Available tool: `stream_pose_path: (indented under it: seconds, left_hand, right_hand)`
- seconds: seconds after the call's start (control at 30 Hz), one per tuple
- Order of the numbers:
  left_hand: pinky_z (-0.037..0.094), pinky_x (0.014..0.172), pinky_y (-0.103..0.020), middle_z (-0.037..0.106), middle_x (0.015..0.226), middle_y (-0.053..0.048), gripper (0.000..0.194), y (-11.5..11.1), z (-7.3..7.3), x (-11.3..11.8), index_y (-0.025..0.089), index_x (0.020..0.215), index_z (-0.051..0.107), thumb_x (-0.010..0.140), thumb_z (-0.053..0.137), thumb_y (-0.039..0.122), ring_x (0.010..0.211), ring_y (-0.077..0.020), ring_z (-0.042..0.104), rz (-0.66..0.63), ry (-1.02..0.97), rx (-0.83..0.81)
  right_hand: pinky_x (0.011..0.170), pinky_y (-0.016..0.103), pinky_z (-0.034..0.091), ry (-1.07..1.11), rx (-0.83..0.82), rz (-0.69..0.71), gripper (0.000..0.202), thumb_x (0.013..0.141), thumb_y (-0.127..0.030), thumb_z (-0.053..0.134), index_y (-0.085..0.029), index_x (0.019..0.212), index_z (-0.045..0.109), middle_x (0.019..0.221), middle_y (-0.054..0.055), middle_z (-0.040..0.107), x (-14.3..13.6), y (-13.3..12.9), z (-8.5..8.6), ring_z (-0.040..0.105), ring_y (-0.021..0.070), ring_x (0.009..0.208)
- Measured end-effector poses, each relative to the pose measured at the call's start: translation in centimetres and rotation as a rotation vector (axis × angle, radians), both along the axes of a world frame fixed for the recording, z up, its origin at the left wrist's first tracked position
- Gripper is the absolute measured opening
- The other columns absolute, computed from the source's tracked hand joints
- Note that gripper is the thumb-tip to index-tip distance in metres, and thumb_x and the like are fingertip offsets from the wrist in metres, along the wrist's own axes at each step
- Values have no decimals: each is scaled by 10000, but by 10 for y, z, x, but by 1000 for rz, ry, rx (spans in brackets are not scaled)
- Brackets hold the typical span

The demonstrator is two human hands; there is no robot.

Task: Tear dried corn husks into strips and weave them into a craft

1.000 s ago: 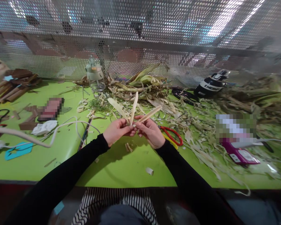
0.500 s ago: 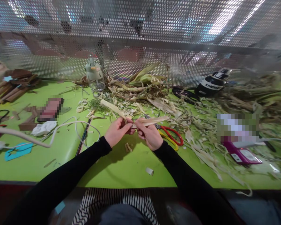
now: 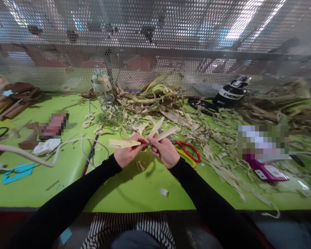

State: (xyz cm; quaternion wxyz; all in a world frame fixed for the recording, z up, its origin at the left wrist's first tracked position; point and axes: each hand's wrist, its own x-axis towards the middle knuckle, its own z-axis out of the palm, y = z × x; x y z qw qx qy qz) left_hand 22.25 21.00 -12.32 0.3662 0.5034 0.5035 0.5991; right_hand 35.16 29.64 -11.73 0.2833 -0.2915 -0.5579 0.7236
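Pale strips of dried corn husk are pinched between my two hands above the green table. My left hand is closed on a husk strip that sticks out to the left over its back. Closed fingertips of my right hand grip other husk strips, which fan up and to the right. The fingertips of both hands meet or nearly meet, so where the strips join is hidden. Scissors with red and yellow handles lie just right of my right hand.
A heap of dry corn husks and scattered shreds lies behind my hands. Beyond stand a clear bottle and a leaning black bottle. White cables and a phone are at left, a magenta power strip at right.
The strip at my left hand has swung from pointing up and left to lying across that hand. In my right hand the husk strips now spread apart and point more upward.
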Motion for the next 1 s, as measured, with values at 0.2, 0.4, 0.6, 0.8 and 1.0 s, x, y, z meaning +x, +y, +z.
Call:
stream_pose_path:
  seconds: [0.2, 0.4, 0.6, 0.8, 1.0]
  left_hand:
    - [551, 718, -234, 663, 733, -23, 144, 5, -1, 7, 112, 867, 579, 764, 662, 170, 641, -85, 648, 102, -547, -256]
    - [547, 691, -176, 672, 732, -13, 92, 8, -1, 2, 115, 846, 591, 769, 630, 82, 643, -64, 649, 224, -695, -273]
    - [531, 688, -171, 686, 757, -24, 113, 8, 2, -2, 106, 866, 579, 767, 633, 117, 643, -53, 634, 177, -705, -229]
    - [522, 764, -242, 685, 770, -27, 278, 7, 2, -2, 115, 880, 591, 669, 746, 210, 732, -103, 651, 91, -651, -212]
    - [509, 663, -226, 632, 675, 16, 358, 7, -3, 11, 115, 738, 583, 536, 833, 272, 608, -82, 596, -56, -548, -213]
  right_hand:
    - [415, 173, 332, 37, 106, -90, 372, 681, -422, 736, -190, 801, 472, 536, -81, 460, -1, -2, -1, 407, 57, 450]
    - [551, 230, 417, -88, 531, -20, 245, 780, -404, 646, -184, 789, 540, 685, -18, 545, 3, -2, 0, 496, 99, 582]
    - [660, 282, 429, -179, 1207, 54, 105, 854, -270, 567, -183, 803, 595, 767, 43, 622, 7, -4, 2, 545, 152, 699]
    - [737, 305, 469, -109, 1277, 208, 203, 824, -106, 481, -178, 964, 609, 885, 55, 636, 8, -5, 3, 569, 167, 796]
    - [622, 283, 435, -220, 1134, -44, 176, 844, -289, 573, -169, 957, 634, 754, 32, 556, 4, -5, 10, 520, 158, 688]
